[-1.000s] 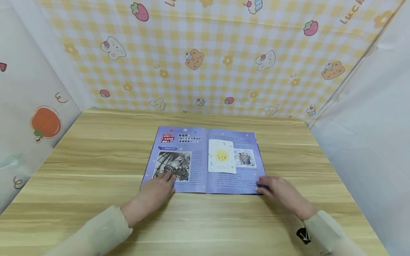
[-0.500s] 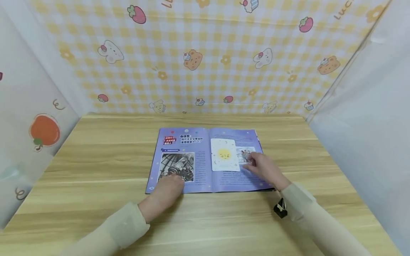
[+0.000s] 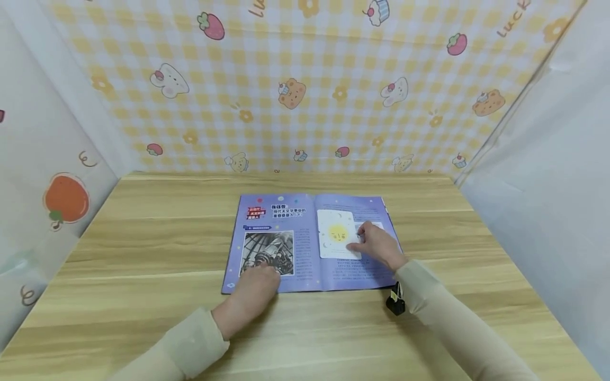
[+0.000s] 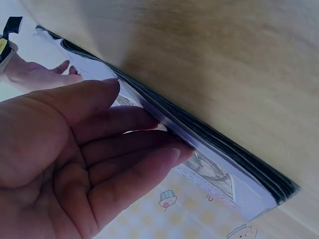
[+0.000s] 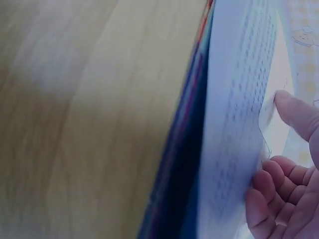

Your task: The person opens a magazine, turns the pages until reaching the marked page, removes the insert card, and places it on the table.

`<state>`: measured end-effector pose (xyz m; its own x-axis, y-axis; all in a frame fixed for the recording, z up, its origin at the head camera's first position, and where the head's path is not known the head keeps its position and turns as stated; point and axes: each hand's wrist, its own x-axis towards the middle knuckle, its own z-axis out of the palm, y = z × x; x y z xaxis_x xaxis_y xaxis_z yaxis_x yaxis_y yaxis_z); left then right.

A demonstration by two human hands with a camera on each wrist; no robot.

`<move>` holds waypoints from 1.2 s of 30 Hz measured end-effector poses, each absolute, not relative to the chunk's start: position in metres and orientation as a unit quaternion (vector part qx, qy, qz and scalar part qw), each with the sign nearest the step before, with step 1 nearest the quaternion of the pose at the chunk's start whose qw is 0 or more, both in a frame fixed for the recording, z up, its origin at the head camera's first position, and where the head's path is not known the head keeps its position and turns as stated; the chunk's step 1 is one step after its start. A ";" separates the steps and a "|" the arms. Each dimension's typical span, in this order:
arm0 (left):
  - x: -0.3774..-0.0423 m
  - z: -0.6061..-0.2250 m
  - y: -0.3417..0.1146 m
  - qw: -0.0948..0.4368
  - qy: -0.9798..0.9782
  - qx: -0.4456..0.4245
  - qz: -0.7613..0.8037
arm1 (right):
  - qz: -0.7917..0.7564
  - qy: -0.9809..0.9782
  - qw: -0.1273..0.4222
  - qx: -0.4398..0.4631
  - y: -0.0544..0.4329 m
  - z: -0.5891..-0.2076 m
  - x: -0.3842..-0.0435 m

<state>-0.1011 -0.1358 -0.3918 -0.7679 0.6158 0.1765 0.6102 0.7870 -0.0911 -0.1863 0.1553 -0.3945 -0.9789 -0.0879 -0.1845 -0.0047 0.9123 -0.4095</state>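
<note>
An open magazine point(image 3: 305, 283) with purple pages lies on the table. On its right page lies a white card point(image 3: 329, 248) printed with a yellow smiling sun, moons and stars. My right hand point(image 3: 378, 244) is at the card's right edge, its thumb on the lower right part and its curled fingers at the side. The right wrist view shows the thumb point(image 5: 291, 109) on the card and the fingers beside it. My left hand point(image 3: 257, 291) rests on the lower left page over a black-and-white telescope photo point(image 3: 267, 246), fingers loosely bent, near the magazine's front edge point(image 4: 209, 134).
The magazine lies on a wood-grain table point(image 3: 143, 248). A yellow checked cloth point(image 3: 267, 63) with cartoon prints hangs behind it, and pale side sheets point(image 3: 538, 174) flank the table. A small black object point(image 3: 395, 302) hangs at the right sleeve.
My right hand has moved from the magazine's lower right corner, up and left over the page to the card. My left hand has stayed on the left page.
</note>
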 end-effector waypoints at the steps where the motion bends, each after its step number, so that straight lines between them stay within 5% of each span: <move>1: -0.101 -0.392 -0.135 0.100 -0.940 -0.325 0.015 | -0.205 0.974 0.099 -0.019 0.154 -0.396 -0.187; 25: -0.102 -0.397 -0.134 0.107 -0.940 -0.322 0.042 | -0.189 0.969 0.151 0.057 0.138 -0.389 -0.196; 36: -0.100 -0.392 -0.135 0.085 -0.942 -0.322 0.036 | -0.238 0.966 0.091 0.047 0.141 -0.394 -0.187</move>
<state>-0.0997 -0.1350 -0.3924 -0.7789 0.6122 0.1365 0.6000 0.7906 -0.1220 -0.1866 0.1405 -0.3945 -0.9789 0.0473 -0.1989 0.1343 0.8825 -0.4508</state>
